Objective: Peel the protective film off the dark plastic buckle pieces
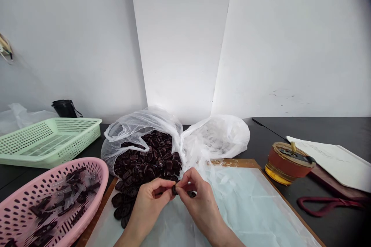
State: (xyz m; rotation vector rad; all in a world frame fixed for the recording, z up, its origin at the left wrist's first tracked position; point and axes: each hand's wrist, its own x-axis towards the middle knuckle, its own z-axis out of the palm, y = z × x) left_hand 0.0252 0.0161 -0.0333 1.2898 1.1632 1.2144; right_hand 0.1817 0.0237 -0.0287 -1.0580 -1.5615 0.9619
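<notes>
My left hand (pixel 153 200) and my right hand (pixel 197 198) meet over the board, thumbs and fingertips pinched together on a small dark brown piece (pixel 174 190). Fingers cover most of it, so its full shape is hidden. Just left of and behind my hands, a heap of glossy dark brown flat pieces (pixel 150 158) spills from a white mesh bag (pixel 116 133). To the right of that bag, a white plastic bag (pixel 228 137) holds many small translucent bits, some of which lie scattered in front of it. Pale sheeting (pixel 255 208) covers the wooden board (pixel 242 163).
At left, a pink basket (pixel 100 170) contains dark pieces with clear strips, and a green basket (pixel 87 133) stands behind it near a black cup (pixel 65 108). Rightward are an amber round container (pixel 285 164), red-handled scissors (pixel 319 205) and an open notebook (pixel 333 158). A wall closes the back.
</notes>
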